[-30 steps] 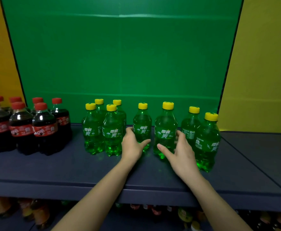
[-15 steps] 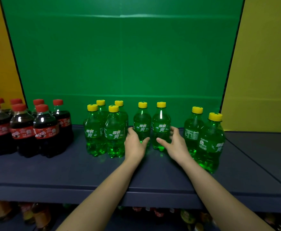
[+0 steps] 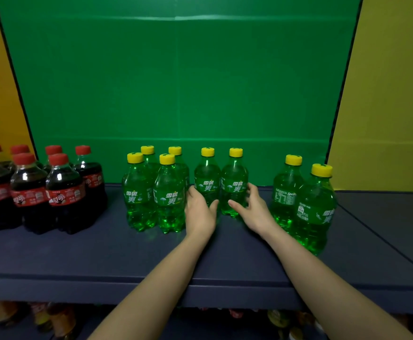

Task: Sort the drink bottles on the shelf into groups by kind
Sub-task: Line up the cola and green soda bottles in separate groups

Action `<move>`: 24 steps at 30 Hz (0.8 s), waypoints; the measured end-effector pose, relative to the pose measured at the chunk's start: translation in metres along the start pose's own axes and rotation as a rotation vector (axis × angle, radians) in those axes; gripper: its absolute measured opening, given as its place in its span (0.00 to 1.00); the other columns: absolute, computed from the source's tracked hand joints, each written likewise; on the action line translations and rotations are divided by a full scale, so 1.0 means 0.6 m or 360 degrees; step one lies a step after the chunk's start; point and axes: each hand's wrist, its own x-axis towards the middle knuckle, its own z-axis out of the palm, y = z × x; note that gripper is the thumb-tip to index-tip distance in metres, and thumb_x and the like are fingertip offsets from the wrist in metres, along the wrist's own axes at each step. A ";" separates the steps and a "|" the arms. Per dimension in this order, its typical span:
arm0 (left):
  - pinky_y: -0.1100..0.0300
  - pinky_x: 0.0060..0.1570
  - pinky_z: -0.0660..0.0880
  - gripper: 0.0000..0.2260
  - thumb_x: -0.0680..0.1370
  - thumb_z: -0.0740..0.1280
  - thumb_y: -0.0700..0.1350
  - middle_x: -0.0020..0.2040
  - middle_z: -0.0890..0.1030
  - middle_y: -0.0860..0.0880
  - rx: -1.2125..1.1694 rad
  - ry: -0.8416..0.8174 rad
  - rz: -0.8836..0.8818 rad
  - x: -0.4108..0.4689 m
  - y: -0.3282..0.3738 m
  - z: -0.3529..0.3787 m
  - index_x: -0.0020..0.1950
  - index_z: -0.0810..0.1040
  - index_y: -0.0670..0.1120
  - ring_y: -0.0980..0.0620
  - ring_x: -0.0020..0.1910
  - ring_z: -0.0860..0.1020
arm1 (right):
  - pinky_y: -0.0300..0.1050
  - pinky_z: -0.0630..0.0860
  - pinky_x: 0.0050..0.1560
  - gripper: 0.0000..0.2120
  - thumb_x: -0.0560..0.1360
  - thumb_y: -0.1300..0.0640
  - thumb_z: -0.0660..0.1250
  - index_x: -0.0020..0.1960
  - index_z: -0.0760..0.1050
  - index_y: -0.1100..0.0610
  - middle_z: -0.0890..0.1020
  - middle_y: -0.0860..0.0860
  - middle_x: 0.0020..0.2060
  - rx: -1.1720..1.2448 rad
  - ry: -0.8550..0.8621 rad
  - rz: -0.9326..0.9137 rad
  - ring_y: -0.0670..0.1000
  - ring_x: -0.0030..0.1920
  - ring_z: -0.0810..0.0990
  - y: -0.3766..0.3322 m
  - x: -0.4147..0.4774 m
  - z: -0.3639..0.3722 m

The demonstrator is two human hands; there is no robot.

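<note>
Drink bottles stand upright on a dark blue shelf (image 3: pixel 78 256) in front of a green backdrop (image 3: pixel 176 82). Taking the pair of green bottles at the middle of the shelf as the landmark: the left bottle of the pair (image 3: pixel 206 179) and the right bottle of the pair (image 3: pixel 234 182) stand side by side, touching or nearly so, both with yellow caps and labels facing forward.

The left hand (image 3: pixel 199 212) is cupped against the lower left side of the left bottle of the pair, its fingers (image 3: pixel 192 192) curled round the bottle's side and its thumb lying across the front. The right hand (image 3: pixel 254 212) cups the right bottle of the pair from the right, its fingers (image 3: pixel 252 190) loosely spread along the side and its thumb reaching toward the base. Whether either hand grips firmly or merely rests against the plastic cannot be told.

Just left of the pair stands a cluster of four green bottles (image 3: pixel 156 192), two in front and two behind. Further left of that is a group of cola bottles (image 3: pixel 41 190) with red caps, packed together. Right of the pair, apart from it, stand two more green bottles (image 3: pixel 303 204), one set nearer the shelf's front edge.

Below the shelf, blurred bottles (image 3: pixel 53 317) show on a lower level.
</note>
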 end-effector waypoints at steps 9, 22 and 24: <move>0.55 0.68 0.58 0.31 0.77 0.64 0.42 0.72 0.61 0.37 -0.0008 -0.0061 0.0009 -0.004 -0.004 -0.001 0.73 0.52 0.35 0.41 0.72 0.61 | 0.43 0.62 0.66 0.36 0.75 0.53 0.66 0.74 0.49 0.61 0.65 0.58 0.71 -0.0151 0.0005 -0.0043 0.55 0.70 0.65 0.000 -0.009 0.003; 0.65 0.69 0.48 0.32 0.78 0.63 0.47 0.76 0.54 0.46 0.0046 -0.0510 0.0541 -0.101 0.004 -0.020 0.75 0.49 0.40 0.51 0.75 0.52 | 0.30 0.69 0.60 0.21 0.78 0.60 0.61 0.69 0.63 0.47 0.70 0.41 0.64 -0.0083 -0.0205 -0.0290 0.37 0.60 0.72 -0.001 -0.197 -0.130; 0.66 0.66 0.55 0.27 0.78 0.64 0.49 0.72 0.64 0.48 0.0067 -0.0541 0.0682 -0.103 0.017 -0.008 0.73 0.58 0.42 0.52 0.71 0.61 | 0.28 0.73 0.49 0.16 0.75 0.64 0.64 0.58 0.73 0.47 0.79 0.42 0.53 -0.0013 -0.0046 -0.0333 0.39 0.50 0.79 0.005 -0.220 -0.159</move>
